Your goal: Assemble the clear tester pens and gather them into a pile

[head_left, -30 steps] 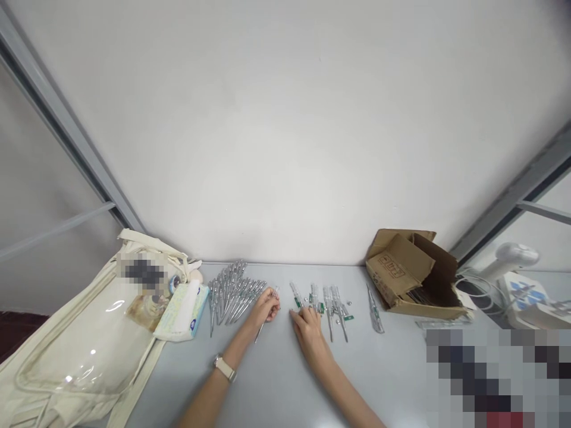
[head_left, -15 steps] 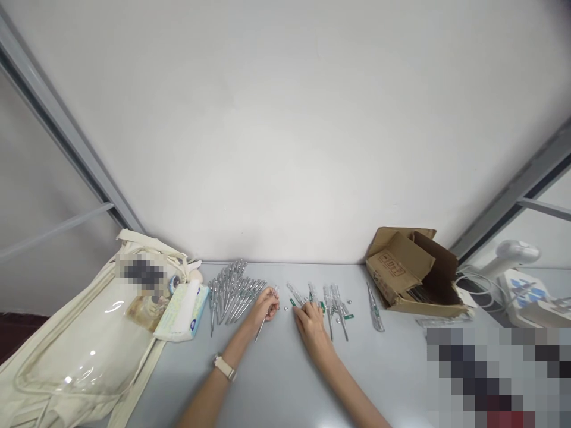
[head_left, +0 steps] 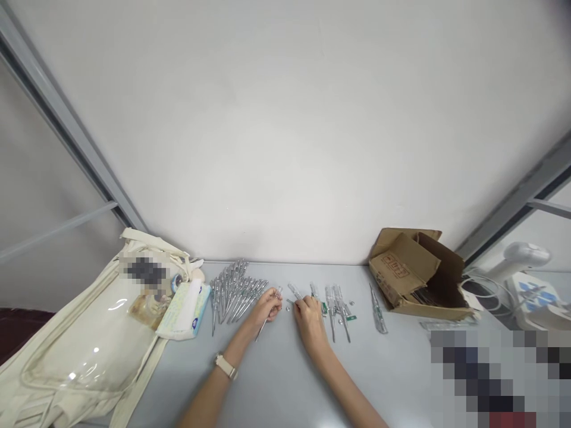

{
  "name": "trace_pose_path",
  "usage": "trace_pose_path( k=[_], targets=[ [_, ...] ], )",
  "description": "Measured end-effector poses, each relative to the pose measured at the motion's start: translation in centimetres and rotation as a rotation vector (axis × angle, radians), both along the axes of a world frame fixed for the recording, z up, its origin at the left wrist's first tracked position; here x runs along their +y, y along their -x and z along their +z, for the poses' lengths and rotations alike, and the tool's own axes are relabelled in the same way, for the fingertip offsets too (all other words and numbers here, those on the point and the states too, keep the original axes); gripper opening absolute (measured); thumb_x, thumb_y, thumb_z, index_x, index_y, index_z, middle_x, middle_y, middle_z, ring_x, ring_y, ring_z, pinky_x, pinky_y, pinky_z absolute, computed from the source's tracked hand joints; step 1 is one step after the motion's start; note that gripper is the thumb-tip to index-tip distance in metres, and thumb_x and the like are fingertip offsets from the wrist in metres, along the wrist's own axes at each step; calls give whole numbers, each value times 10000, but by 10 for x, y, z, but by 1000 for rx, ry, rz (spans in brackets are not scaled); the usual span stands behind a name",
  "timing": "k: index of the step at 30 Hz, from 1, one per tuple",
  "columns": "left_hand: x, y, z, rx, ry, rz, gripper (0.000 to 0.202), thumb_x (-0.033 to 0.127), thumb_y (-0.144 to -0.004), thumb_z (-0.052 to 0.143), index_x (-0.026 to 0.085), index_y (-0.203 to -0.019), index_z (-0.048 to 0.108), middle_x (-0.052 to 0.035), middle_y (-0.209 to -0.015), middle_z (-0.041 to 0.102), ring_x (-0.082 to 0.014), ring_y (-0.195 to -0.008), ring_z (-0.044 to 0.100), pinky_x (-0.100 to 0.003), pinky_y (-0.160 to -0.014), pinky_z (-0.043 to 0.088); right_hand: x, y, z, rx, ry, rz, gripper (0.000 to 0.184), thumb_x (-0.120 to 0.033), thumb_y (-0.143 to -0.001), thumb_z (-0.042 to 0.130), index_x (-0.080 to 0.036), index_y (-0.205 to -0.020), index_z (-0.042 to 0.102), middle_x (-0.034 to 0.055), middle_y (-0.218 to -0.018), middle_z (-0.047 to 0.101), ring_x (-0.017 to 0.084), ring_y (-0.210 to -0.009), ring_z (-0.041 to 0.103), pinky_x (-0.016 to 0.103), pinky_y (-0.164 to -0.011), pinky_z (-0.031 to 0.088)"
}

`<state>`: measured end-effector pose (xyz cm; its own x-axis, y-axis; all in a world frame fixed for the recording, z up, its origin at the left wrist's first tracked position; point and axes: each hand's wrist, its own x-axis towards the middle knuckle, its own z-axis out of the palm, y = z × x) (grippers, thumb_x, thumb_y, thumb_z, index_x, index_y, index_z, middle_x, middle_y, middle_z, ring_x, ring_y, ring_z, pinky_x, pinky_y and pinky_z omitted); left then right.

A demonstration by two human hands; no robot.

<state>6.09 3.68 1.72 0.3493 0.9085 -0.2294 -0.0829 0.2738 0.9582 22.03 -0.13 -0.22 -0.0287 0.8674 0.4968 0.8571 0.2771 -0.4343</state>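
My left hand (head_left: 266,309), a watch on its wrist, is closed round a clear pen-like tester screwdriver (head_left: 270,310) whose metal tip points down toward me. My right hand (head_left: 307,315) rests on the grey table (head_left: 276,380) just to the right, fingers pinched together on a small part I cannot make out. A pile of several finished clear screwdrivers (head_left: 234,288) lies left of my left hand. Loose clear bodies with green parts (head_left: 336,303) lie right of my right hand.
A cream tote bag (head_left: 84,351) and a tissue pack (head_left: 182,306) lie at the left. An open cardboard box (head_left: 419,276) stands at the right, a single screwdriver (head_left: 378,308) beside it. White devices with cables (head_left: 517,279) sit at the far right. A white wall backs the table.
My right hand has drawn slightly left and closed into a pinch near the left hand. The left hand has kept hold of the screwdriver almost in place.
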Motion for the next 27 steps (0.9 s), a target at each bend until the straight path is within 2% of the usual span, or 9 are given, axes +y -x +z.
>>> trace_pose_path(
  k=[4,7,12,15,18,22,27],
  targets=[
    [-2,1,3,8,-20,-22,258,355,-724,629,178,-870,511,79,-599,493,-5,-350,198,-186,-362,70,-3,-4,11,332,83,83,225,-252,-900,480,-187,-829,684,58,-780,618,206,-743,558,332,-717,445],
    [-5,2,7,13,-57,-1,354,438,-743,679,166,-911,528,66,-653,510,2,-374,220,-185,-374,81,-6,-6,20,572,168,76,273,-372,-873,529,-172,-836,711,56,-772,648,182,-679,550,307,-667,453],
    [-9,0,14,54,-44,70,453,514,-662,761,159,-799,515,68,-638,499,9,-379,208,-196,-383,83,-4,-9,23,802,189,-17,377,-499,-789,608,-152,-821,752,72,-766,696,179,-659,545,304,-644,452],
    [-11,0,20,64,-56,26,482,524,-667,764,139,-901,593,63,-640,493,2,-398,205,-199,-391,90,-2,-9,21,906,247,23,392,-515,-768,635,-153,-846,764,83,-794,721,186,-668,564,306,-631,458],
    [-12,0,22,47,-65,-18,508,534,-679,758,137,-970,632,82,-584,421,-9,-412,182,-201,-396,90,-3,-6,20,920,270,110,363,-504,-771,646,-169,-837,768,76,-782,720,177,-638,556,306,-603,456],
    [-10,2,17,16,-63,18,464,538,-676,760,147,-879,616,92,-565,384,-8,-407,173,-198,-395,88,-6,-1,23,817,231,174,279,-458,-801,641,-217,-851,772,44,-723,683,168,-626,538,316,-619,455],
    [-7,4,12,-30,-67,70,415,513,-703,749,147,-855,624,113,-504,288,-22,-407,152,-193,-392,101,-9,-4,27,811,238,211,255,-443,-803,655,-249,-917,774,58,-850,701,182,-717,580,343,-710,487]
  ],
)
